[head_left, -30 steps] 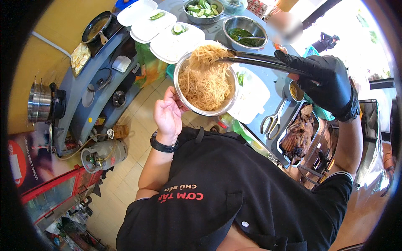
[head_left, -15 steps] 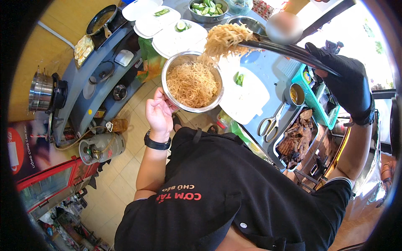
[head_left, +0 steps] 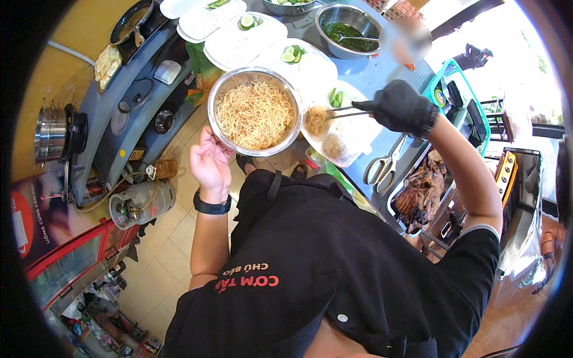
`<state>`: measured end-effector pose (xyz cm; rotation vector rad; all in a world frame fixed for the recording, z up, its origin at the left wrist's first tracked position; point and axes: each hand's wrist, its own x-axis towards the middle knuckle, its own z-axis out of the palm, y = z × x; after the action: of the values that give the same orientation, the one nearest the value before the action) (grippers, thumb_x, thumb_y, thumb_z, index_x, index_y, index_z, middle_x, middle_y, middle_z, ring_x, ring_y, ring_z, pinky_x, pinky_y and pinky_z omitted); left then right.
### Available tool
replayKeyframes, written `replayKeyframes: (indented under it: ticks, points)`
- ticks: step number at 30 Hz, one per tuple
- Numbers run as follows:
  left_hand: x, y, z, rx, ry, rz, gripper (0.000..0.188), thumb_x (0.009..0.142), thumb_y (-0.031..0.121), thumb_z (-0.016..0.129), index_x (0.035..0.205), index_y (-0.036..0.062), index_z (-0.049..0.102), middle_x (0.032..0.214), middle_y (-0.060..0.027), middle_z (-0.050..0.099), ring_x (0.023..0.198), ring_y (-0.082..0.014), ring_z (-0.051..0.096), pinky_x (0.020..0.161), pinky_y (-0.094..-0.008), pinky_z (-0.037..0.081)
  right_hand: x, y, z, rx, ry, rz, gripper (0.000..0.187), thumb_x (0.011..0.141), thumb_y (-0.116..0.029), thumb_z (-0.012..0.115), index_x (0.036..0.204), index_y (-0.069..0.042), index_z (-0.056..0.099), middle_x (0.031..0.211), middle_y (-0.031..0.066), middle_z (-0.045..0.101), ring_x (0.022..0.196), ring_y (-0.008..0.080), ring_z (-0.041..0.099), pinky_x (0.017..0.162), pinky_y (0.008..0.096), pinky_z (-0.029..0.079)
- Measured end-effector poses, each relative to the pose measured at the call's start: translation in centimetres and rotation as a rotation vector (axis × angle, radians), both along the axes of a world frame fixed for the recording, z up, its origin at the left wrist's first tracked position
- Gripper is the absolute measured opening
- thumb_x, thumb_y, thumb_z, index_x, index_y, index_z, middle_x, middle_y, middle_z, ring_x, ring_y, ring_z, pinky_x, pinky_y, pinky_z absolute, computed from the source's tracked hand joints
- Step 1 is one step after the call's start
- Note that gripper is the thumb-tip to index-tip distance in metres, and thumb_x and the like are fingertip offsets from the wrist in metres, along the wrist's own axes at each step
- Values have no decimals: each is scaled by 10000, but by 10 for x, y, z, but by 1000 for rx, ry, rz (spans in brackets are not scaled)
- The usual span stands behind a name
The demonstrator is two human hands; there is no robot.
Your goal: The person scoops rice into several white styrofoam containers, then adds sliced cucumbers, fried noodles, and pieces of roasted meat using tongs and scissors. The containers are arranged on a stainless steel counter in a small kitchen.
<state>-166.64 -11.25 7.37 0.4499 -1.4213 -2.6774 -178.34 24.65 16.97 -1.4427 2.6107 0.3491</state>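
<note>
My bare left hand, wearing a dark wristwatch, holds a round steel bowl by its near-left rim. Light brown, thin shredded strands fill much of it. My right hand, in a black glove, is closed around metal tongs. A small clump of the shreds sits at the tong tips, low over an open white foam box just right of the bowl. In that box are a pale mound that looks like rice and green cucumber slices.
More foam boxes with cucumber line the far table. A steel bowl of chopped greens stands behind. Scissors, a tray of grilled meat and a teal basket lie rightward. A gas cylinder stands on the floor at left.
My right hand has moved left and down with the tongs, from above the table to the foam box. The clump at the tips is smaller now. The bowl has shifted slightly left.
</note>
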Motion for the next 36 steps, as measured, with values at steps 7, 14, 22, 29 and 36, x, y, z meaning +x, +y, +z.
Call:
replayKeyframes:
  ticks: [7, 14, 22, 29, 36]
  points:
    - [5, 4, 5, 8, -23, 42, 374, 775, 350, 360, 1008, 85, 483, 1003, -64, 576, 909, -168, 539, 791, -313, 440, -21, -27, 5, 18, 61, 165, 314, 732, -172, 638, 1042, -194, 682, 660, 72, 616, 609, 264, 616, 563, 386, 472]
    - [-3, 8, 2, 39, 17, 6, 373, 784, 345, 359, 1008, 76, 488, 1003, -71, 580, 914, -179, 553, 799, -338, 460, -22, -23, 8, 14, -15, 66, 326, 720, -177, 658, 1044, -205, 689, 644, 83, 617, 651, 262, 634, 603, 402, 480]
    - [-12, 12, 4, 63, 23, -1, 399, 794, 339, 355, 1036, 61, 508, 1010, -83, 594, 904, -181, 566, 782, -332, 470, 2, -22, 13, -4, -56, -60, 273, 724, -179, 613, 974, -210, 718, 674, 98, 640, 648, 280, 642, 635, 406, 510]
    - [-13, 13, 6, 36, 29, -1, 391, 790, 337, 354, 1025, 60, 498, 973, -78, 582, 881, -175, 559, 773, -325, 469, 7, -13, 89, -216, -91, -234, 313, 760, -240, 643, 1065, -202, 701, 739, 94, 669, 666, 259, 653, 662, 379, 523]
    - [-4, 21, 24, 184, 132, -94, 616, 736, 360, 402, 1223, -15, 434, 1242, -166, 506, 1169, -265, 468, 1024, -384, 335, -13, -24, 52, -416, -295, -265, 341, 795, -249, 640, 1110, -124, 678, 840, 138, 696, 706, 239, 675, 688, 343, 537]
